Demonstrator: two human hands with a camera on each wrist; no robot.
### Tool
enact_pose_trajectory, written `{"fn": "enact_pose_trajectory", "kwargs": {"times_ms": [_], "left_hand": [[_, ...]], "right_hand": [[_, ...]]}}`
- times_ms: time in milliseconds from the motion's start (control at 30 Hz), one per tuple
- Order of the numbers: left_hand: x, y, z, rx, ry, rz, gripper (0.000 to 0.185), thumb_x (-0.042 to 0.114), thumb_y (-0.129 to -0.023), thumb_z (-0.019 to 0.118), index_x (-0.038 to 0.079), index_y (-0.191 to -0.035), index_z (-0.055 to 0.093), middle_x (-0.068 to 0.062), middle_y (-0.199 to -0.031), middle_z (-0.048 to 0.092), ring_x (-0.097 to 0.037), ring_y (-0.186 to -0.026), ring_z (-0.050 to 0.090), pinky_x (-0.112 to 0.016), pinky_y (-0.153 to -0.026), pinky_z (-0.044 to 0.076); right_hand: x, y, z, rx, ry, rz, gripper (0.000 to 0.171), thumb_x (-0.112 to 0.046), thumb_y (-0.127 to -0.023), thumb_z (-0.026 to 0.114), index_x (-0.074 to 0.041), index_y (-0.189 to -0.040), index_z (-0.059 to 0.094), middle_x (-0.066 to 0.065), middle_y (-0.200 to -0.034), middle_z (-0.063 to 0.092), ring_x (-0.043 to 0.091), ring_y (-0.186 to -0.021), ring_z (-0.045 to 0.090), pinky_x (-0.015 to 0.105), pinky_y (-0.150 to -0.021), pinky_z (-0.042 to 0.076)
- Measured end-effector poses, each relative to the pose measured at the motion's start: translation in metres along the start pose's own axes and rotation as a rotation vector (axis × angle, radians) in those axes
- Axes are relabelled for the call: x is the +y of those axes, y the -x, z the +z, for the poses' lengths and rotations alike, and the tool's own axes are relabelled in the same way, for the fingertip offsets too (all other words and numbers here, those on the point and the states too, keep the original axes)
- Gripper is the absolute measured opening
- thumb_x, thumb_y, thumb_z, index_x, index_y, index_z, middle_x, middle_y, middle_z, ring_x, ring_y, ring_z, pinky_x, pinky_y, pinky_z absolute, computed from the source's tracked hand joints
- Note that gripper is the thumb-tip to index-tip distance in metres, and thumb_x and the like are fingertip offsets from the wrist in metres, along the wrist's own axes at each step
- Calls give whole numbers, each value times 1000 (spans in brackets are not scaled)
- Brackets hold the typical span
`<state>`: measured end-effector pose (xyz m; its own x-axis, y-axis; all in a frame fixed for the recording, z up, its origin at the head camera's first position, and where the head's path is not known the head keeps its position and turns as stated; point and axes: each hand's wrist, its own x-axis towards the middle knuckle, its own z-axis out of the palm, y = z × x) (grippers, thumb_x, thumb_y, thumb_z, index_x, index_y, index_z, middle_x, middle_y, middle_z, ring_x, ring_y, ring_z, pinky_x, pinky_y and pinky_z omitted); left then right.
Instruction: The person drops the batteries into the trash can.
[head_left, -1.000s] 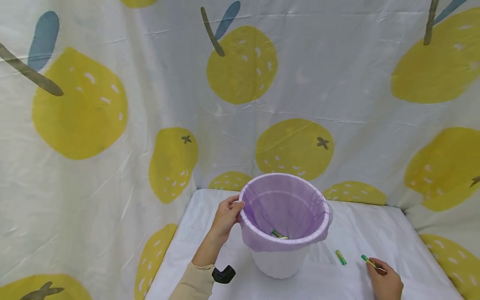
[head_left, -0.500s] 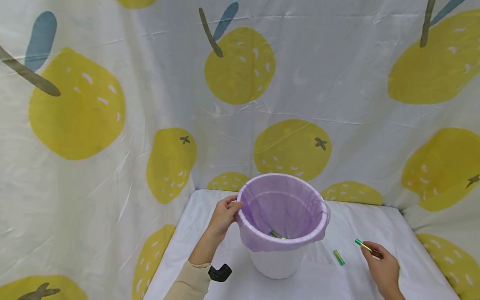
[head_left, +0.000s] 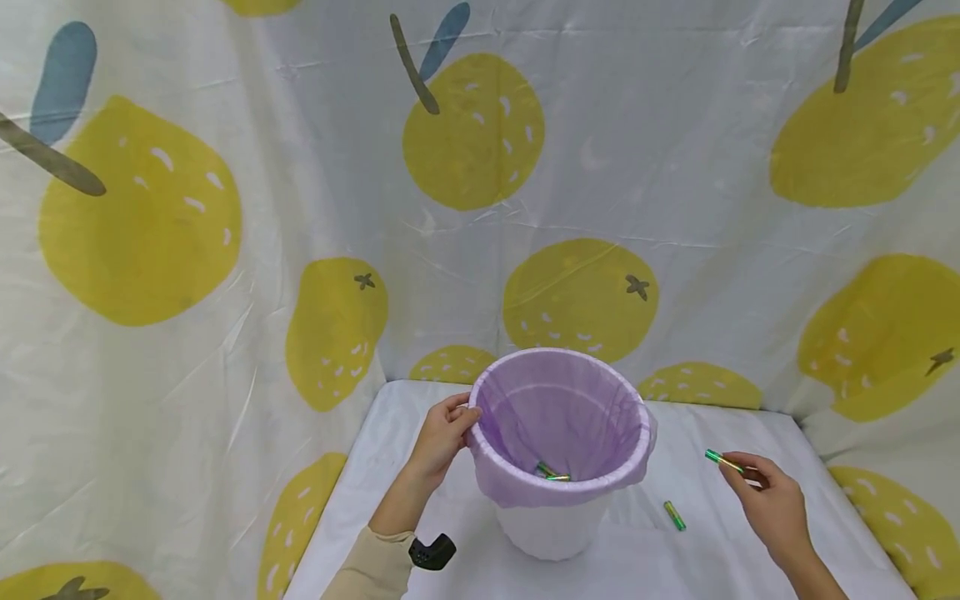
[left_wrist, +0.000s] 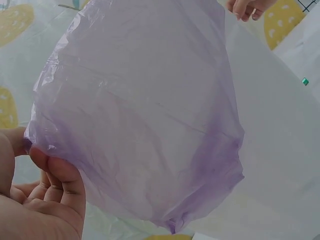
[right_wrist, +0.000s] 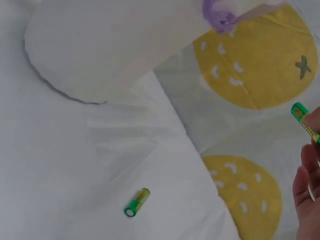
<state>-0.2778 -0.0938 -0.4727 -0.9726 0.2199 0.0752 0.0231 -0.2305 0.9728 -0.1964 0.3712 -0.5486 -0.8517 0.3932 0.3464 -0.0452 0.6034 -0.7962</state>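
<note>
Lemon-print backdrop; left hand [head_left: 438, 436] grips bin [head_left: 558, 500], right hand [head_left: 768, 502] pinches battery [head_left: 722, 460], label unreadable.

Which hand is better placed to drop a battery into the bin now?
Probably the right hand: it pinches a green battery above the table. The left hand grips the purple-lined white bin rim.

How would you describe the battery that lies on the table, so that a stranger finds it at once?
Start at the white bin with the purple liner, on the white table. Just to its right, on the cloth, lies a small green battery. It is the only one lying free: another is pinched in the right hand, and the others sit inside the bin.
</note>
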Motion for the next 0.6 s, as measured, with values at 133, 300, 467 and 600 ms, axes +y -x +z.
{"fn": "enact_pose_trajectory", "kwargs": {"times_ms": [133,300,467,600], "left_hand": [[3,-1,2,9,24,-23,48,4,-101,63,-14,-142,48,-3,-89,67,-8,-75,61,-23,-67,53],[5,-2,2,-1,52,-32,49,4,-101,64,-15,-142,46,-3,-87,66,-8,-74,61,-23,-67,54],[3,-2,2,3,67,-47,48,3,-102,63,-15,-142,46,-2,-87,65,-7,-71,59,-22,-65,53],[2,-2,2,14,71,-49,47,2,-101,63,-14,-142,47,-2,-88,66,-7,-70,58,-22,-64,52]], "right_hand": [[-15,-7,-9,-11,-8,-107,24,-15,-97,76,1,-114,73,-34,-99,56,-16,-85,53,9,-65,47],[-35,-15,-15,-26,-57,-238,18,-7,-95,76,1,-111,74,-26,-102,62,-12,-88,57,6,-72,46],[-55,-22,-20,-41,-54,-345,16,-1,-94,76,-1,-110,75,-20,-104,63,-9,-87,57,5,-73,45],[-66,-26,-20,-42,-38,-414,19,2,-92,76,-2,-110,75,-20,-108,61,-10,-89,55,5,-73,44]]}}
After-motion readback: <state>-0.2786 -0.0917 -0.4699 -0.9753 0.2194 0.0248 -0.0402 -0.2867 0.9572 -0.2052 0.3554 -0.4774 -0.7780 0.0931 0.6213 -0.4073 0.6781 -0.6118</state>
